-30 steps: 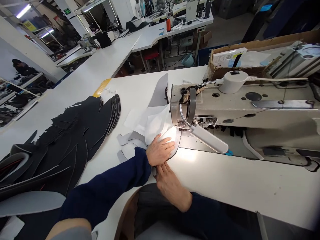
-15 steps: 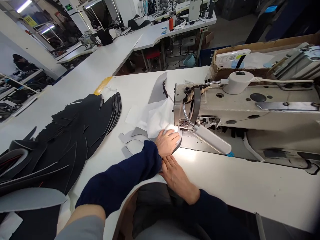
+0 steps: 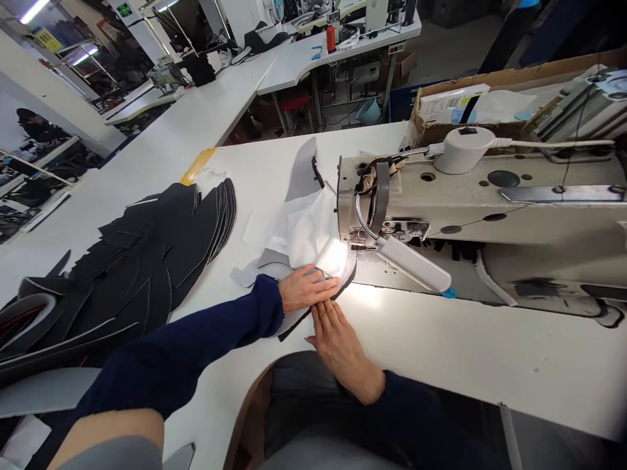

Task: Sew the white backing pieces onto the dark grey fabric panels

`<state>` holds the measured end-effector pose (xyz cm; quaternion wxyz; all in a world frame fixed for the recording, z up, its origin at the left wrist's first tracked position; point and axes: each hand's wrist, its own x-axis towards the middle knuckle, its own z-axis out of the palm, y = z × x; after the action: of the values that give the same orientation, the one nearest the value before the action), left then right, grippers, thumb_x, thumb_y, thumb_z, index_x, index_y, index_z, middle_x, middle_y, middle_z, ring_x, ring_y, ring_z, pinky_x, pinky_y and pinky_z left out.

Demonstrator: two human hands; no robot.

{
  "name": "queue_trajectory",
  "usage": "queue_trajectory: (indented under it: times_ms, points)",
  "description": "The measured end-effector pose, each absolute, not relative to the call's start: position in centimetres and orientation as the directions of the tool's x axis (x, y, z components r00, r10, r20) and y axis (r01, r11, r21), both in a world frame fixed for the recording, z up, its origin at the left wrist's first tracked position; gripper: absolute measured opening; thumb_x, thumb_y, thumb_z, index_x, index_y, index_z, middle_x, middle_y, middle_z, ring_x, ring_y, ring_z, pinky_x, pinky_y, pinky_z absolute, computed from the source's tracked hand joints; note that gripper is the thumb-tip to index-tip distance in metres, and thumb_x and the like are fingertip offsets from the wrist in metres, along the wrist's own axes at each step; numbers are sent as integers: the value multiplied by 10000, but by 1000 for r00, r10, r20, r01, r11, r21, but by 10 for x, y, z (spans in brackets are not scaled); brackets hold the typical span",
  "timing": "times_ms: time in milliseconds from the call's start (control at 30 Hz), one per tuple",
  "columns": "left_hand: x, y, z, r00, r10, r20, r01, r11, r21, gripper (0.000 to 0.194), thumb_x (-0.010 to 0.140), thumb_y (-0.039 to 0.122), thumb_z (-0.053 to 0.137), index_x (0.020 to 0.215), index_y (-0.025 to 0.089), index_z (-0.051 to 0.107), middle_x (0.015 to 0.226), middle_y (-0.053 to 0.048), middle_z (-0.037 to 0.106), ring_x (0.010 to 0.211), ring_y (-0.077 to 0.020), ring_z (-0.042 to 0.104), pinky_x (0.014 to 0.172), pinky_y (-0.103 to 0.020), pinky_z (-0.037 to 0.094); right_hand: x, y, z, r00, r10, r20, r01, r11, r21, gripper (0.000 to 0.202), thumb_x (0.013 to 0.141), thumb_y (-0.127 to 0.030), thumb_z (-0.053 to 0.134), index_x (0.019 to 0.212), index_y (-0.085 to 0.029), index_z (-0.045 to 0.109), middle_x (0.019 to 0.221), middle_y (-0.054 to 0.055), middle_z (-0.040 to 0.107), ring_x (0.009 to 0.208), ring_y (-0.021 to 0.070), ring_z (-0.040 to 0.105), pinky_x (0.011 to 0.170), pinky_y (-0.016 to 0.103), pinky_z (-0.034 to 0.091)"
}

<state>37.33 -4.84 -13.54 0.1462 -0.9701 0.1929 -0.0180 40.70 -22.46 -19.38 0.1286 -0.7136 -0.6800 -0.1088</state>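
Setting: a sewing workshop. A sewing machine (image 3: 470, 196) with a clip-on lamp (image 3: 414, 262) stood on a long white table (image 3: 465, 352). Dark cut fabric pieces (image 3: 147, 254) lay in overlapping stacks on the same surface. Further white worktables ran behind, one bearing a red thread cone (image 3: 331, 39). A cardboard box (image 3: 416, 124) of packets and metal parts sat beyond the machine. Tube lights (image 3: 34, 11), a green lit sign (image 3: 124, 10) and a person (image 3: 36, 125) near more tables were noted at upper left.
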Motion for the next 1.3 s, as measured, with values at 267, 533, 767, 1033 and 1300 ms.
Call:
queue_trajectory:
  times_ms: [267, 533, 767, 1033, 1300]
  points:
    - [395, -64, -115, 914, -373, -159, -398, -901, -170, 194, 898, 230, 444, 1012, 160, 585, 1162, -80, 580, 846, -179, 511, 661, -316, 382, 405, -225, -196, 39, 941, 336, 999, -44, 6, 673, 847, -438, 607, 1249, 89, 485, 1273, 315, 489, 1222, 392, 443, 1039, 503, 363]
    - [379, -45, -126, 911, -395, -118, -412, -865, -288, 417, 924, 152, 386, 1337, 200, 419, 1497, -56, 311, 1017, -208, 476, 841, -349, 360, 403, -228, -200, 29, 914, 405, 1000, -26, -14, 557, 868, -344, 598, 1222, 78, 515, 1292, 296, 483, 1247, 393, 410, 1039, 486, 359]
    - [394, -64, -136, 944, -319, -89, -330, -894, -304, 319, 958, 154, 303, 1198, 140, 513, 1284, -98, 521, 862, -172, 498, 726, -312, 367, 404, -226, -193, 36, 939, 342, 996, -6, -89, 404, 899, -330, 542, 1089, 23, 598, 1099, 250, 603, 1100, 325, 532, 1045, 500, 344]
    - [413, -51, -129, 946, -317, -64, -322, -903, -285, 267, 931, 138, 362, 1108, 196, 554, 1244, -39, 553, 859, -176, 487, 708, -334, 324, 422, -219, -187, 57, 938, 342, 995, -24, -101, 433, 877, -365, 572, 1057, 26, 612, 1064, 244, 606, 1086, 343, 521, 1022, 504, 365]
    - [424, -39, -132, 943, -311, -115, -329, -923, -199, 324, 846, 126, 478, 1135, 250, 555, 1325, 21, 525, 900, -168, 479, 738, -331, 321, 440, -209, -185, 48, 927, 373, 998, -26, -63, 347, 892, -363, 548, 979, -42, 644, 1006, 196, 631, 1045, 328, 540, 1007, 518, 373]
